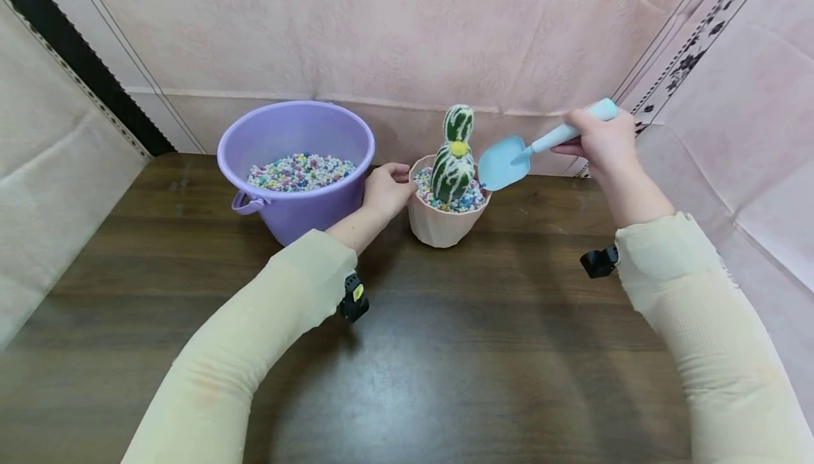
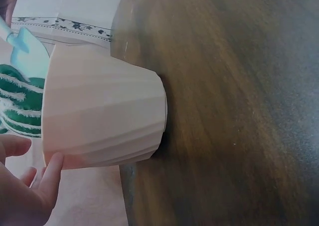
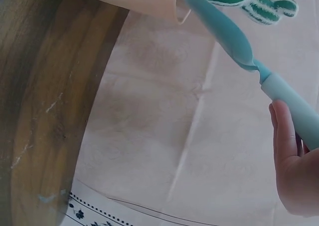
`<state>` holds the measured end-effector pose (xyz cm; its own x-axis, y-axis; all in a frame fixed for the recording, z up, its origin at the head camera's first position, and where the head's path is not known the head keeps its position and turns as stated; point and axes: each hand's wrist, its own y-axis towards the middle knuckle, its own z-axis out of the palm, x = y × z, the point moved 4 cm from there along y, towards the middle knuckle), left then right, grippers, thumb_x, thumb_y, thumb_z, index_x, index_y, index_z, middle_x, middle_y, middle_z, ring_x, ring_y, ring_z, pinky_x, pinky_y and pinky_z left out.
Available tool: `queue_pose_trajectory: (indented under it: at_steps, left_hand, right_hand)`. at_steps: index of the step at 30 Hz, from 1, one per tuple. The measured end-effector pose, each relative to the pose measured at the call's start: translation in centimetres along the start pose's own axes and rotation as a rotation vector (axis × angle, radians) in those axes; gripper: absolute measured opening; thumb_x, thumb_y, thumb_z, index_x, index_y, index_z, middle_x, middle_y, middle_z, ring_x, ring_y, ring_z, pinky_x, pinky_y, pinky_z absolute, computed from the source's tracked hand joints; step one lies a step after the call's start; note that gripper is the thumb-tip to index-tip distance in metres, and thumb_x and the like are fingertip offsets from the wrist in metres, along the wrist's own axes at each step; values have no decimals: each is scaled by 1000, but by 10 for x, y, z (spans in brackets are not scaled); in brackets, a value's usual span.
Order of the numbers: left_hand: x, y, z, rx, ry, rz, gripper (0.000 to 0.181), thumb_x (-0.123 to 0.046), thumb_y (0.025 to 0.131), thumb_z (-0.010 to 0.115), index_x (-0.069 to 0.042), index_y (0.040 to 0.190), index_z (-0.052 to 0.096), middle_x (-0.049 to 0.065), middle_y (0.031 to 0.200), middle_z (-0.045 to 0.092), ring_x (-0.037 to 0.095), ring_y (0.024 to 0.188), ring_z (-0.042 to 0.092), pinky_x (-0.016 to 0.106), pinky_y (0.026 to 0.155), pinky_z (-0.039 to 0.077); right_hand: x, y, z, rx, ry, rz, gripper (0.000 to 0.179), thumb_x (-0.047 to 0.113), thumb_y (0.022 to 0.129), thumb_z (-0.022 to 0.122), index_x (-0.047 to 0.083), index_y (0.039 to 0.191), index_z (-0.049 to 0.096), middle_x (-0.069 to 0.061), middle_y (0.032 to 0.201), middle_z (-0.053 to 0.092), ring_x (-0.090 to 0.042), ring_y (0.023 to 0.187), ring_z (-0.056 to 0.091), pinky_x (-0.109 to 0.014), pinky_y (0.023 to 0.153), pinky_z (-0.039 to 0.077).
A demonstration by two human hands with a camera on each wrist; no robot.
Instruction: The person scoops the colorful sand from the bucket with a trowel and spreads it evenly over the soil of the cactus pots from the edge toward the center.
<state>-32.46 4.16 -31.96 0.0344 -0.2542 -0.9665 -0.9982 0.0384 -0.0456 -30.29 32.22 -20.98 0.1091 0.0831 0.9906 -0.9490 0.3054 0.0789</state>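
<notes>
A beige fluted pot (image 1: 443, 225) stands on the table, filled with colourful pellets (image 1: 470, 198) around a plush green-and-white striped cactus (image 1: 453, 171) with a yellow flower. My left hand (image 1: 385, 192) is at the pot's left side, one fingertip touching its outer wall near the rim. In my right hand (image 1: 604, 143) I grip the handle of a light blue hand trowel (image 1: 504, 163). The trowel's blade tilts down, its tip at the right rim of the pot, among or just above the pellets. The right wrist view shows the trowel (image 3: 227, 34) edge-on, with its tip near the rim.
A purple bucket (image 1: 295, 217) holding more colourful pellets (image 1: 302, 171) stands left of the pot, close to my left forearm. The dark wooden table (image 1: 407, 351) reaches back to a pink cloth backdrop (image 1: 407, 33). Pale cloth also hangs at both sides.
</notes>
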Motion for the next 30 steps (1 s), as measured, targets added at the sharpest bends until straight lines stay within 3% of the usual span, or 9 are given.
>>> queue_pose_trajectory:
  at_steps: [6, 15, 20, 25, 27, 30]
  left_hand:
    - [3, 0, 0, -5, -25, 2, 41, -1, 86, 57, 3, 126, 53, 19, 119, 61, 29, 102, 63, 35, 83, 57]
    - [-2, 0, -2, -1, -24, 15, 40, -2, 86, 58, 2, 125, 54, 18, 120, 61, 27, 104, 62, 34, 83, 57]
    - [-17, -8, -7, 71, -76, 14, 41, -6, 88, 58, 0, 128, 52, 18, 124, 59, 30, 107, 61, 36, 84, 57]
    - [-46, -21, -13, 186, -109, 66, 41, -10, 91, 59, -3, 130, 52, 15, 125, 58, 25, 112, 59, 35, 88, 55]
    - [-60, -22, -21, 195, -147, 92, 40, -10, 91, 59, -4, 130, 52, 14, 125, 58, 25, 111, 59, 34, 89, 55]
    - [-75, -20, -40, 157, -195, 104, 40, -10, 91, 59, -5, 130, 52, 13, 126, 58, 24, 107, 60, 33, 87, 56]
  right_hand:
    - [6, -6, 8, 17, -109, -89, 13, -2, 81, 60, 4, 70, 57, 0, 61, 60, -10, 55, 67, -26, 49, 57]
    - [16, -12, 14, 3, -103, -133, 13, -2, 81, 61, 4, 70, 56, 0, 60, 59, -9, 55, 67, -25, 48, 57]
    - [25, -8, 11, -49, 10, -99, 12, -5, 80, 59, 3, 71, 56, -3, 62, 59, -13, 56, 68, -28, 48, 57]
    - [40, 0, 10, -110, 161, -76, 12, -7, 80, 59, 1, 76, 51, -6, 63, 58, -18, 55, 68, -31, 48, 57]
    - [46, 4, 11, -138, 226, -65, 15, -7, 81, 61, 2, 79, 49, -7, 64, 57, -21, 54, 68, -32, 49, 57]
    - [53, 10, 14, -173, 326, -31, 19, -5, 81, 62, 5, 85, 47, -8, 70, 54, -24, 52, 66, -34, 52, 58]
